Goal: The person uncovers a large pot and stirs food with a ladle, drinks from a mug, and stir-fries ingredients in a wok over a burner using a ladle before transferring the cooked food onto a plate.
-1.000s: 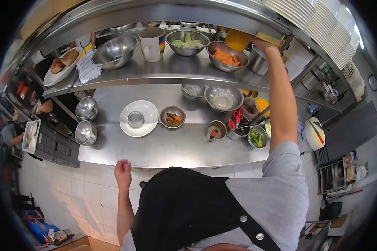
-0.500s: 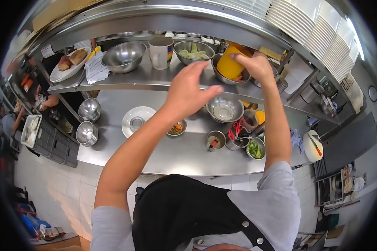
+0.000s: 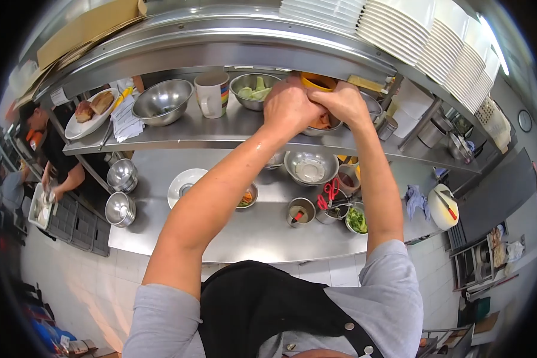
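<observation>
Two bare hands of mine meet at the upper middle of the frame, around one yellow container (image 3: 317,82). It is up above the shelf (image 3: 235,123), at the metal bowl (image 3: 324,132) with orange slices (image 3: 323,122); my hands hide whether it touches this bowl. The fingers of my right hand (image 3: 347,104) are closed on its side, with the thumb across the near wall. My left hand (image 3: 291,107) is curled close beside the right one; its fingertips are hidden, so I am not sure if they grip the wall or only rest there.

I judge the container to be of plastic: light, rather stiff and not fragile, although the wall may give a little under a hard squeeze. Its contents I cannot see, so it may weigh more than it looks. The smooth side could become slippery with wet fingers. A good hold, I think, is around the wall, below the rim, with the thumb in front and the fingers behind, and the second hand supporting lower. The bowl of green slices (image 3: 258,94) stands near, toward the upper left, so the left wrist needs some care.
</observation>
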The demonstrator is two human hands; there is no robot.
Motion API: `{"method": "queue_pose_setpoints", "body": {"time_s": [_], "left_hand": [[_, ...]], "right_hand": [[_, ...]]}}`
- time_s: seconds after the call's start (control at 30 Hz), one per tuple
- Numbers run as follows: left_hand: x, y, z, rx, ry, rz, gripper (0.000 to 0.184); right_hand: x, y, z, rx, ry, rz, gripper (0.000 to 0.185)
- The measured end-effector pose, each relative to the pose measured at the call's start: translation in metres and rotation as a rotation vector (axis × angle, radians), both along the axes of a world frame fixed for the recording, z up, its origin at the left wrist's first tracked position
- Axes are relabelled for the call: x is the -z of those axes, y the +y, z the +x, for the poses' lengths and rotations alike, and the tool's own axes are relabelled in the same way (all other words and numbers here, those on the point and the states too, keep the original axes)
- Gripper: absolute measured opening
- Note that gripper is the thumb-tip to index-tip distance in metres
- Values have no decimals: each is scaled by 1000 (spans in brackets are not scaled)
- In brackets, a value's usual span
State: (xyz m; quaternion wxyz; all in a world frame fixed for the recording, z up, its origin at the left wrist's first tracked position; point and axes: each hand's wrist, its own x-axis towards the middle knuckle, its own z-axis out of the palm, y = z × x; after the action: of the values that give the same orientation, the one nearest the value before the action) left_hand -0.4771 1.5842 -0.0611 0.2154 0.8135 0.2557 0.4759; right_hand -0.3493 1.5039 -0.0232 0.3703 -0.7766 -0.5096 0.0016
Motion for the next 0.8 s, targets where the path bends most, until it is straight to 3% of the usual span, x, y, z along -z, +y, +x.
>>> {"method": "queue_pose_setpoints", "body": {"time_s": [0.13, 0.2, 0.3, 0.33, 0.4, 0.47, 0.53, 0.57, 0.8], "left_hand": [[2, 8, 4, -16, -49, 13, 52], [-2, 8, -6, 23, -16, 20, 59], [-5, 9, -17, -6, -35, 14, 61], [-2, 13, -20, 30, -55, 12, 64], [0, 20, -29, 66, -70, 10, 66], [1, 21, -41, 63, 14, -74, 77], [5, 21, -52, 72, -28, -62, 76], [8, 20, -57, 77, -75, -52, 74], [27, -8, -108, 151, -94, -95, 73]], "right_hand": [[19, -2, 18, -210, -5, 144, 65], [32, 0, 27, -335, -108, 395, 62], [46, -27, 12, -216, -66, 586, 61], [55, -34, 9, -215, -64, 587, 61], [79, -41, 9, -189, -328, 593, 53], [102, -37, 10, -182, -299, 576, 51], [116, -33, 8, -131, -416, 562, 44], [120, -30, 7, -117, -382, 578, 35], [133, -9, 19, -112, -386, 676, 24]]}}
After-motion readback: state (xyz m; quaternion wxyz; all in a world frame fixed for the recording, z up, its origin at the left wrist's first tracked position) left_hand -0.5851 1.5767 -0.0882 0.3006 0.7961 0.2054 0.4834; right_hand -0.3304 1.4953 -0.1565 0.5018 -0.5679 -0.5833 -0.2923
